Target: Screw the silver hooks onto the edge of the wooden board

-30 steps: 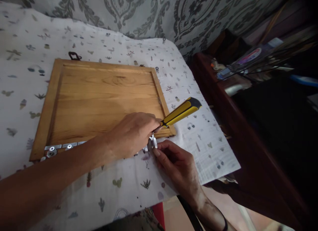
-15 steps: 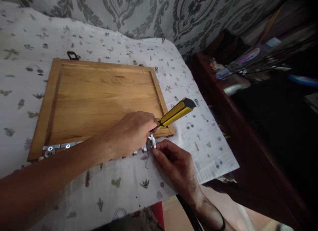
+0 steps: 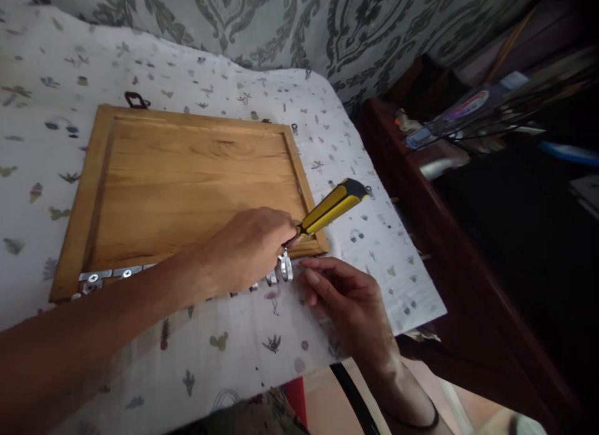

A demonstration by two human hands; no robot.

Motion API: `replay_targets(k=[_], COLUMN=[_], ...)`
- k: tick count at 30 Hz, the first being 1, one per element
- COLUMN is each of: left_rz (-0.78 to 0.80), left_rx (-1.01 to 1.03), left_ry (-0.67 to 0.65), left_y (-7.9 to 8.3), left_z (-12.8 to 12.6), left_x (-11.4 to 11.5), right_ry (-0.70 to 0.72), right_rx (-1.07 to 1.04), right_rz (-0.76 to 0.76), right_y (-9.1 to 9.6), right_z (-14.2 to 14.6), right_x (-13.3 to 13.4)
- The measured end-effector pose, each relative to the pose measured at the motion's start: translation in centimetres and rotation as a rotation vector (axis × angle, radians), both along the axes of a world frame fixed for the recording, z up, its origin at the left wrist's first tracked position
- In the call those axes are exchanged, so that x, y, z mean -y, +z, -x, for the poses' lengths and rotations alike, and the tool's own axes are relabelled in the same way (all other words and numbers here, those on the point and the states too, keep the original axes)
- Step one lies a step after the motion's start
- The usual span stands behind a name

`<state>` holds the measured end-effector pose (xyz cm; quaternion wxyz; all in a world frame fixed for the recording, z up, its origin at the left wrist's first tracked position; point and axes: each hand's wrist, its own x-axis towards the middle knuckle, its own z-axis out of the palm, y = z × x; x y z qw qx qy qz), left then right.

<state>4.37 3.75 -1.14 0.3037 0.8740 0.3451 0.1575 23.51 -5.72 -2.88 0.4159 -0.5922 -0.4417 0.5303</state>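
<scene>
A framed wooden panel (image 3: 196, 173) lies flat, with a row of small metal hooks (image 3: 91, 281) along its near edge; Phillips screws show in the ones at the left. My left hand (image 3: 257, 244) is closed around the shaft end of a yellow and black screwdriver (image 3: 330, 209), whose handle slants up to the right. The tip is hidden by the fingers, close above the rightmost metal hook (image 3: 286, 268). Just right of that hook, my right hand (image 3: 349, 298) has its thumb and forefinger slightly apart, touching no hook. My left forearm covers the middle hooks.
A white patterned cloth (image 3: 365, 279) lies under the panel. Dark loops (image 3: 135, 100) stick out past the panel's far edge. To the right stands dark red wooden furniture (image 3: 449, 235) bearing a clear plastic bottle (image 3: 449, 113) and cables. A patterned curtain (image 3: 276, 23) hangs behind.
My right hand has let go of the rightmost hook and moved a little to the right. The left hand and screwdriver have barely shifted.
</scene>
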Motion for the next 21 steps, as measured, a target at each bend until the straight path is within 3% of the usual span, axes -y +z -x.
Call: replay_targets(k=[7,21], left_rz=[0.010,-0.012], left_rx=[-0.018,0.072], left_ry=[0.010,-0.001], left_y=[0.3,-0.5], left_z=[-0.1,-0.1], left_x=[0.3,0.3], right_ry=[0.042,0.081], right_rx=[0.082,0.111], right_rz=[-0.056,-0.015], right_y=[0.3,0.6], right_z=[1.2,1.3], right_x=[0.2,-0.1])
